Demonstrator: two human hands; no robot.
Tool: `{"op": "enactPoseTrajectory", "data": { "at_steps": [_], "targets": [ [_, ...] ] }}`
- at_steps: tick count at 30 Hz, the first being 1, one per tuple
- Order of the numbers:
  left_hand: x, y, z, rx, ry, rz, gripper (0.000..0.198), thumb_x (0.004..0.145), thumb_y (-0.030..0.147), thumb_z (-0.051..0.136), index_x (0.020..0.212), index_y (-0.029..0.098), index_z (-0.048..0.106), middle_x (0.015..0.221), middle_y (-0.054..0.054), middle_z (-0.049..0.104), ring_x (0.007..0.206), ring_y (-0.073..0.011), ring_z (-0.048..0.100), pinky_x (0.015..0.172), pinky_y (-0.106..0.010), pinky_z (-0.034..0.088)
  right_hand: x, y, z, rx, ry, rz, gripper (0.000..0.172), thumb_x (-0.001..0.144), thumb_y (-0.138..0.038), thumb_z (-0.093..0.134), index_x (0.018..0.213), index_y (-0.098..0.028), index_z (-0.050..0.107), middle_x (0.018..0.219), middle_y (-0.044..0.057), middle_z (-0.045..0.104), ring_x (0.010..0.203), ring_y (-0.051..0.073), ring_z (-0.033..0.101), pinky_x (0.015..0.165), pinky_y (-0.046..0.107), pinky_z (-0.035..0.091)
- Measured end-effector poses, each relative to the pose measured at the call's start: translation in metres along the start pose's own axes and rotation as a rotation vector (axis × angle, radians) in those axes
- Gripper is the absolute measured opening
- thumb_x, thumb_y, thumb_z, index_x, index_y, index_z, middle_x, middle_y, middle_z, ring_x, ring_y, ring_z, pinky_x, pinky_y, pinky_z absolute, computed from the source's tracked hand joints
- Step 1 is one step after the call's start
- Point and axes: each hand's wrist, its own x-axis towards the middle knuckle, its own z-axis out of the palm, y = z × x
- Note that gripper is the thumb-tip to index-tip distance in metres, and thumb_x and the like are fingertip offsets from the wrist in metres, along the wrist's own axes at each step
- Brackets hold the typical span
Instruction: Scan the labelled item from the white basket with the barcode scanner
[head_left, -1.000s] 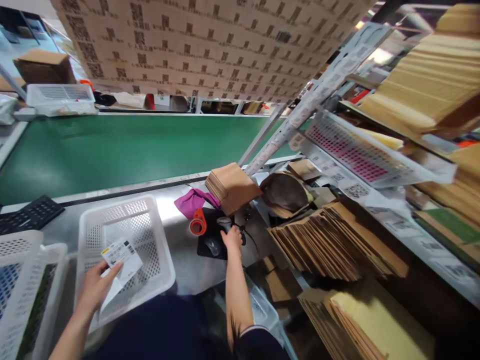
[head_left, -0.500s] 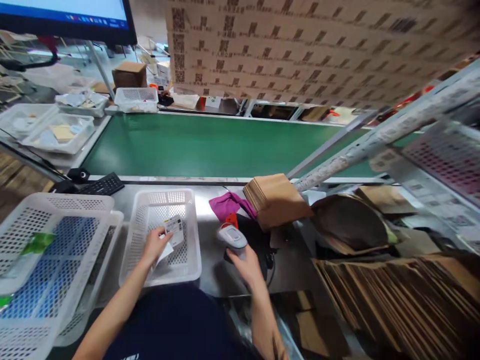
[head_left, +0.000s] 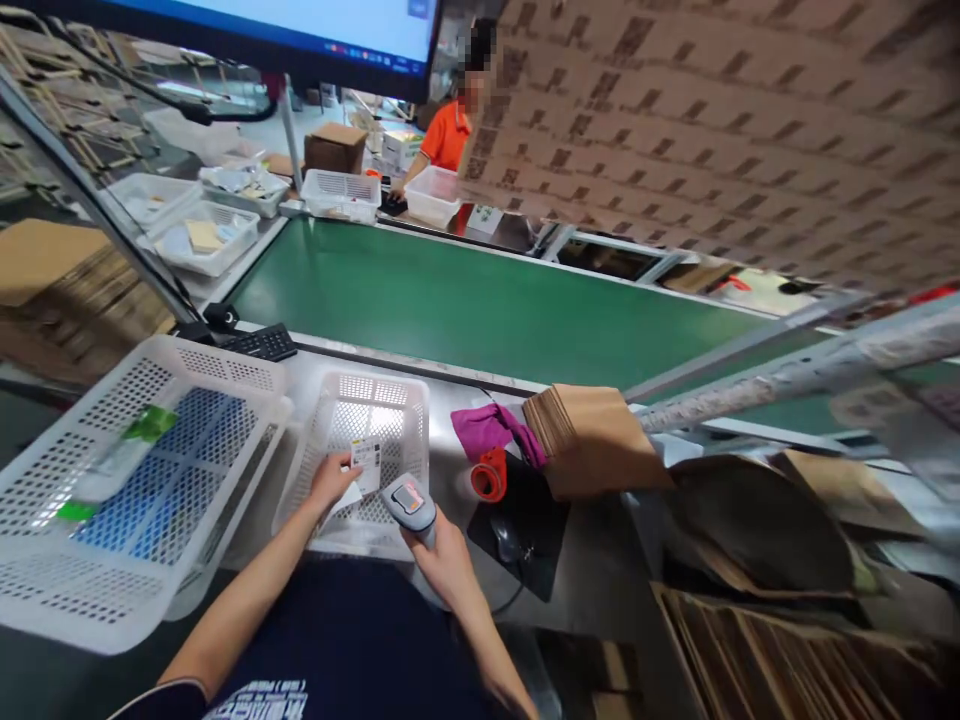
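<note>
Over a white perforated basket [head_left: 409,415], my left hand [head_left: 332,481] is closed on a white printed label [head_left: 367,464]. More white paper shows just below those fingers. My right hand [head_left: 444,560] is wrapped around the handle of a grey and white barcode scanner [head_left: 409,503]. The scanner's head is over the basket's right side, close to the label. To the right of the scanner, an orange tape roll [head_left: 489,476] stands beside a purple cloth [head_left: 487,430]. A computer mouse [head_left: 507,540] lies on a black mat [head_left: 546,545].
Stacked white baskets [head_left: 97,625] with blue and green packages stand at left, near a black keyboard [head_left: 266,342]. A green conveyor belt [head_left: 465,290] runs behind the table. Brown cartons [head_left: 600,430] lie at right. A person in an orange shirt [head_left: 448,137] stands across the belt.
My right hand has brought the scanner left, from beside the tape roll to over the basket. My left hand keeps the label. The view has turned left, and a person has come into sight.
</note>
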Motion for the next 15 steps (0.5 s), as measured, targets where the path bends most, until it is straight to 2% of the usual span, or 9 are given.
{"op": "enactPoseTrajectory", "data": {
  "at_steps": [2,5,7,8,10,11,12,14,15],
  "targets": [
    [-0.003,0.003,0.001,0.031,0.013,-0.055,0.023,0.089,0.025,0.066,0.099,0.012,0.082,0.108,-0.013,0.085,0.106,-0.0312,0.077,0.095,-0.037,0.055,-0.003,0.005,0.004,0.006,0.000,-0.003,0.042,0.088,-0.039,0.064,0.124,-0.018,0.073,0.115,0.015,0.084,0.116,0.036,0.078,0.098,0.041,0.059],
    [-0.026,0.019,-0.004,0.094,0.107,-0.134,0.038,0.091,0.027,0.071,0.124,0.010,0.078,0.127,-0.020,0.080,0.119,-0.0346,0.074,0.103,-0.043,0.053,-0.009,0.022,0.012,0.001,0.025,0.008,0.046,0.089,-0.046,0.059,0.123,-0.019,0.073,0.114,0.016,0.083,0.111,0.036,0.080,0.092,0.040,0.060],
    [-0.053,0.040,-0.023,0.103,0.142,-0.100,0.050,0.091,0.032,0.076,0.138,0.014,0.073,0.129,-0.018,0.078,0.120,-0.0316,0.073,0.107,-0.042,0.053,-0.010,0.040,0.019,-0.023,0.058,0.045,0.051,0.089,-0.052,0.057,0.124,-0.020,0.074,0.113,0.016,0.084,0.108,0.037,0.081,0.087,0.039,0.061],
    [-0.069,0.054,-0.039,0.095,0.142,-0.044,0.051,0.090,0.034,0.078,0.139,0.019,0.073,0.124,-0.012,0.079,0.116,-0.0280,0.074,0.106,-0.039,0.054,-0.010,0.050,0.022,-0.036,0.065,0.060,0.053,0.089,-0.056,0.056,0.123,-0.021,0.075,0.111,0.016,0.084,0.108,0.038,0.081,0.085,0.040,0.061],
    [-0.099,0.082,-0.088,0.096,0.157,0.175,0.048,0.093,0.038,0.077,0.139,0.027,0.074,0.121,-0.005,0.077,0.114,-0.0231,0.073,0.107,-0.034,0.055,-0.007,0.068,0.027,-0.052,0.061,0.072,0.054,0.089,-0.060,0.054,0.118,-0.021,0.078,0.106,0.015,0.085,0.104,0.038,0.082,0.082,0.040,0.062],
    [-0.111,0.093,-0.120,0.141,0.250,0.204,0.049,0.094,0.041,0.077,0.141,0.029,0.072,0.123,-0.005,0.075,0.115,-0.0233,0.073,0.106,-0.035,0.056,-0.006,0.074,0.028,-0.054,0.055,0.066,0.053,0.090,-0.061,0.054,0.116,-0.021,0.079,0.103,0.015,0.085,0.102,0.038,0.082,0.081,0.040,0.062],
    [-0.120,0.100,-0.155,0.213,0.379,0.157,0.051,0.095,0.044,0.075,0.144,0.028,0.070,0.125,-0.006,0.074,0.113,-0.0245,0.073,0.103,-0.036,0.058,-0.004,0.079,0.028,-0.054,0.048,0.055,0.053,0.090,-0.061,0.054,0.114,-0.022,0.080,0.101,0.015,0.085,0.100,0.038,0.082,0.081,0.039,0.062],
    [-0.127,0.099,-0.224,0.447,0.663,-0.051,0.063,0.102,0.055,0.066,0.157,0.025,0.058,0.146,-0.012,0.066,0.118,-0.0314,0.071,0.098,-0.046,0.060,-0.001,0.081,0.024,-0.056,0.044,0.036,0.050,0.091,-0.059,0.055,0.113,-0.022,0.081,0.099,0.014,0.085,0.098,0.038,0.083,0.082,0.039,0.062],
    [-0.125,0.092,-0.255,0.570,0.711,-0.149,0.067,0.105,0.055,0.063,0.161,0.021,0.053,0.155,-0.017,0.060,0.121,-0.0351,0.070,0.101,-0.053,0.059,0.001,0.079,0.020,-0.058,0.041,0.030,0.048,0.091,-0.057,0.057,0.113,-0.022,0.081,0.098,0.014,0.085,0.099,0.038,0.083,0.082,0.039,0.062]
  ]
}}
